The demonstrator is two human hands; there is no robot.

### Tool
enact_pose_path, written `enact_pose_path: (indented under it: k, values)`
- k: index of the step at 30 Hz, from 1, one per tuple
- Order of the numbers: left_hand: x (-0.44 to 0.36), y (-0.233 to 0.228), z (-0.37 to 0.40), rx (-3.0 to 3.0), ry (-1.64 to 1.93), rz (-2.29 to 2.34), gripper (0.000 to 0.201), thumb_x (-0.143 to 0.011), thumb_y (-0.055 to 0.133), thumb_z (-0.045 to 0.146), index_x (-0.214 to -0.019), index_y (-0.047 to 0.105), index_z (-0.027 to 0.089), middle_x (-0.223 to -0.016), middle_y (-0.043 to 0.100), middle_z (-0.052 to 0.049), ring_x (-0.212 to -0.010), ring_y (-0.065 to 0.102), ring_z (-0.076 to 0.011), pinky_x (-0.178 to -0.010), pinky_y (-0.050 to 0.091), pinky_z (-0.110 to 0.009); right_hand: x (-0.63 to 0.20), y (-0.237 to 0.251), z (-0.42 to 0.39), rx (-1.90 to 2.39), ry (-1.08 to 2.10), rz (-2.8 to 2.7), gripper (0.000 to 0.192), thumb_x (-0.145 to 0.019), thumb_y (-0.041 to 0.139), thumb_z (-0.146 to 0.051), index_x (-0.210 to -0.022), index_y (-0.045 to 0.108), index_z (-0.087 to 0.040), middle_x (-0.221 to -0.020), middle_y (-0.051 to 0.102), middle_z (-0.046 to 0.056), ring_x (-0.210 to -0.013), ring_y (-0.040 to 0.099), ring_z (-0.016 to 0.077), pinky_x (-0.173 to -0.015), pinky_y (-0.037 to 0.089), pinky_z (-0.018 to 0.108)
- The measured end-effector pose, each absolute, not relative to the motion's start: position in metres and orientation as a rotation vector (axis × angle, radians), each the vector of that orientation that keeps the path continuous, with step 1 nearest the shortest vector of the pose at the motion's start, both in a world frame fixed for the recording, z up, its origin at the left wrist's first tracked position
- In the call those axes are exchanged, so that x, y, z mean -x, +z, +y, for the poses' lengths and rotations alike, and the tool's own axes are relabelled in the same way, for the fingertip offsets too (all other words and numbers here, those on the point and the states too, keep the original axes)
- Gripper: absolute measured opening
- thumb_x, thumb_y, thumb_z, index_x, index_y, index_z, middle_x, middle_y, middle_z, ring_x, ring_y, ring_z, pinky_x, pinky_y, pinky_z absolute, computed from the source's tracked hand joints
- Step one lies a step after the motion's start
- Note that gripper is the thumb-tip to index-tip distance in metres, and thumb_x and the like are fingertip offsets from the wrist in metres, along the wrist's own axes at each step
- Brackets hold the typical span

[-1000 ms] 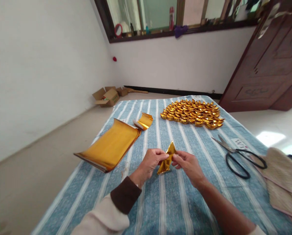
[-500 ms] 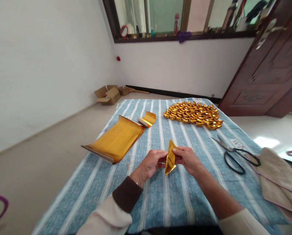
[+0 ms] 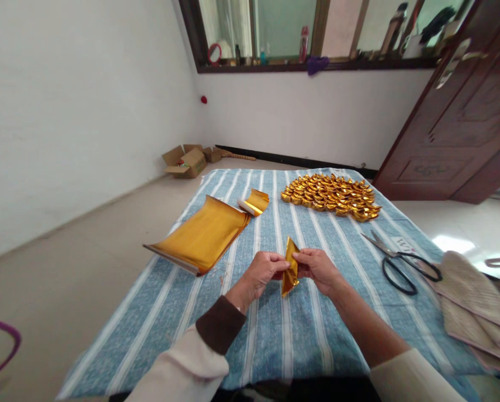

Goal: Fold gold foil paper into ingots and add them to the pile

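Between my hands, above the striped cloth, is a folded piece of gold foil paper, held upright with a pointed top and a pointed lower end. My left hand pinches it from the left with thumb and fingers. From the right, my right hand grips it, thumb on the near face; some fingertips are hidden behind the paper. A stack of gold paper sheets lies to the left, with a smaller curled gold sheet behind it. Many folded gold paper ingots sit in rows at the back right.
A blue and white striped cloth covers the table. Black-handled scissors lie partly spread on the right, near a folded beige cloth. Cardboard boxes stand on the floor behind, and a brown door is at right.
The lower end of the gold paper looks flatter and narrower than before. My left fingers have shifted slightly onto its near face. The view has moved a little.
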State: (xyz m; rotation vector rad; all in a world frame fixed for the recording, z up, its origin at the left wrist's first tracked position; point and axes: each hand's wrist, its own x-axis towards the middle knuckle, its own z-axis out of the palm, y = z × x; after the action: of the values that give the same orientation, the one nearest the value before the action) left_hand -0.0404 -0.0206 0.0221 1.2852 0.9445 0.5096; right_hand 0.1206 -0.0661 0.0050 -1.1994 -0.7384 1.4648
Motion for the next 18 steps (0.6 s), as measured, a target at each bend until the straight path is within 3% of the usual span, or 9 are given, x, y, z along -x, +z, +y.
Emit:
enact_pose_path:
  k: [4,9,14,18]
  values:
    - [0.040,0.025,-0.013,-1.917,0.688,0.931,0.020,-0.083,0.063,0.030,-0.073,0.072,0.015,-0.068,0.065,-0.002,-0.066,0.059,-0.0155,-0.066,0.044,-0.028,-0.125,0.013,-0.063,1.207,1.292,-0.906,0.031,-0.064,0.079,-0.042,-0.075,0.072,-0.014,-0.065,0.068,0.002,-0.058,0.058,0.0116,-0.059,0.046,0.025]
    - [0.039,0.020,0.001,-2.647,1.013,0.719,0.028,-0.098,0.048,0.030,-0.086,0.071,0.019,-0.080,0.068,-0.006,-0.080,0.059,-0.0187,-0.077,0.045,-0.032,-0.133,0.013,-0.062,1.226,0.631,-1.366,0.012,-0.077,0.067,-0.032,-0.076,0.072,-0.021,-0.073,0.070,0.002,-0.070,0.062,0.0161,-0.068,0.050,0.030]
    - [0.039,-0.002,0.007,-2.896,1.038,0.611,0.032,-0.102,0.039,0.026,-0.095,0.069,0.016,-0.086,0.069,-0.008,-0.080,0.059,-0.0187,-0.075,0.046,-0.032,-0.133,-0.009,-0.071,1.214,-0.063,-1.831,0.026,-0.094,0.047,-0.018,-0.090,0.072,-0.021,-0.087,0.072,0.007,-0.082,0.064,0.0182,-0.075,0.051,0.032]
    - [0.044,-0.017,0.002,-3.010,0.886,0.600,0.033,-0.102,0.037,0.022,-0.093,0.068,0.017,-0.085,0.068,-0.007,-0.083,0.061,-0.0184,-0.076,0.045,-0.032,-0.131,-0.028,-0.080,1.261,-0.294,-2.068,0.033,-0.099,0.039,-0.016,-0.096,0.071,-0.020,-0.088,0.070,0.008,-0.079,0.062,0.0180,-0.073,0.049,0.032]
